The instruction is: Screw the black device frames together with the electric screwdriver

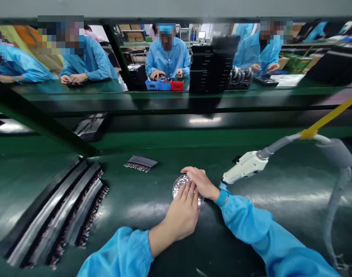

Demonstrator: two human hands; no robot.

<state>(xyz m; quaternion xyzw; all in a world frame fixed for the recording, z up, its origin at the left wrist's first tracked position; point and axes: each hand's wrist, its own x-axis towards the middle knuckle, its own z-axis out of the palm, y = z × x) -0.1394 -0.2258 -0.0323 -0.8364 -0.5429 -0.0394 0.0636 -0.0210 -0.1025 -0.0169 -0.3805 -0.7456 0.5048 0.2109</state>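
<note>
A small round metal dish (179,184) full of tiny shiny screws sits on the dark green bench in front of me. My left hand (182,212) reaches into it, fingers together and pointing down onto the screws; whether they pinch one is hidden. My right hand (199,181) lies curved over the dish's far right rim, fingers bent, touching the left fingertips. Both arms wear blue sleeves.
A white electric screwdriver (247,166) on a grey hose hangs just right of my hands. Long black strips of parts (60,215) lie at the left, a small comb-like strip (141,163) ahead. Several people in blue coats work across the conveyor (176,100).
</note>
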